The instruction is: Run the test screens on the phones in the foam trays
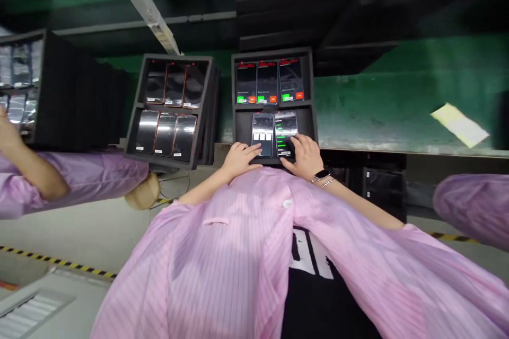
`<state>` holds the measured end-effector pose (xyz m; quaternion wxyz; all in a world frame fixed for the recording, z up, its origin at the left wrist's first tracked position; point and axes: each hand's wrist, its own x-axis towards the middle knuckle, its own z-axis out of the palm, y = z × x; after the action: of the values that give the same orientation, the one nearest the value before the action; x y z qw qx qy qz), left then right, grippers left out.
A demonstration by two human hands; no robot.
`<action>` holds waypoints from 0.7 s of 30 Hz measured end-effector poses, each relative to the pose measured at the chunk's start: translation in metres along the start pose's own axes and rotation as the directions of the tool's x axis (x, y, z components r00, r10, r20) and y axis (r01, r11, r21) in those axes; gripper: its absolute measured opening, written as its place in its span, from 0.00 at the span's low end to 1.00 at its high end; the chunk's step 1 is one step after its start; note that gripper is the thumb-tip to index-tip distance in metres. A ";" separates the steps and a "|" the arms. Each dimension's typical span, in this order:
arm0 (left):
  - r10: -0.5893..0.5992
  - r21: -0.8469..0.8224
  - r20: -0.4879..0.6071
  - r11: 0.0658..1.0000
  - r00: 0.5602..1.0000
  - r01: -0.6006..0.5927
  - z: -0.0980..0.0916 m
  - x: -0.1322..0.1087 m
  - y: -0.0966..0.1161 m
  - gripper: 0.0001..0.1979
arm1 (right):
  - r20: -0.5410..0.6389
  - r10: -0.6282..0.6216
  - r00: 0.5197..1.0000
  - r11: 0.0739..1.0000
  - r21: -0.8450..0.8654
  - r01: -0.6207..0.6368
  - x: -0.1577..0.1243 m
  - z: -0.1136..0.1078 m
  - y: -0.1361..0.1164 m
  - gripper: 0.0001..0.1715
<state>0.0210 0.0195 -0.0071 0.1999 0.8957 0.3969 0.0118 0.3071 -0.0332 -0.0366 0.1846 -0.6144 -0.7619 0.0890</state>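
Note:
A black foam tray (pixel 238 116) stands in front of me with three lit phones in its top row and two in its bottom row. My left hand (pixel 238 160) lies with fingers stretched flat on the lower edge of the left phone (pixel 263 132), which shows white squares. My right hand (pixel 307 154), with a watch on its wrist, has bent fingers curled round the lower right corner of the right phone (pixel 284 126), which shows green bars. My pink striped coat (pixel 238 254) fills the bottom of the view.
A second black tray (pixel 135 116) with several dark phones stands to the left. A stack of black trays (pixel 79 95) is further left. Other people's pink sleeves (pixel 91 175) (pixel 473 206) reach in from both sides. A yellow sheet (pixel 459 124) lies on the green surface (pixel 377 111).

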 end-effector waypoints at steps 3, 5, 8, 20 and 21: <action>0.003 0.001 0.013 1.000 1.000 -0.004 -0.003 -0.001 0.002 0.31 | 0.021 0.008 1.000 1.000 -0.021 -0.008 0.000 -0.004 -0.003 0.47; 0.006 -0.001 0.024 1.000 1.000 -0.006 -0.005 0.000 0.002 0.32 | 0.031 0.008 0.999 0.999 -0.038 -0.007 0.000 -0.005 -0.003 0.47; 0.001 -0.011 0.039 1.000 0.999 0.000 -0.005 0.001 0.003 0.32 | 0.031 -0.001 1.000 0.999 -0.049 0.003 0.000 -0.006 -0.001 0.47; -0.137 -0.059 -0.198 0.990 0.971 0.128 -0.017 0.023 0.010 0.38 | 0.026 -0.014 1.000 0.998 -0.057 0.016 0.000 -0.006 -0.004 0.43; -0.132 -0.056 -0.186 0.991 0.974 0.124 -0.015 0.027 0.012 0.38 | 0.031 -0.008 0.999 0.999 -0.054 0.010 -0.001 -0.005 -0.004 0.43</action>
<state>0.0453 0.0367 0.0080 0.1815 0.8585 0.4707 0.0926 0.3057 -0.0353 -0.0304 0.1565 -0.6142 -0.7696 0.0772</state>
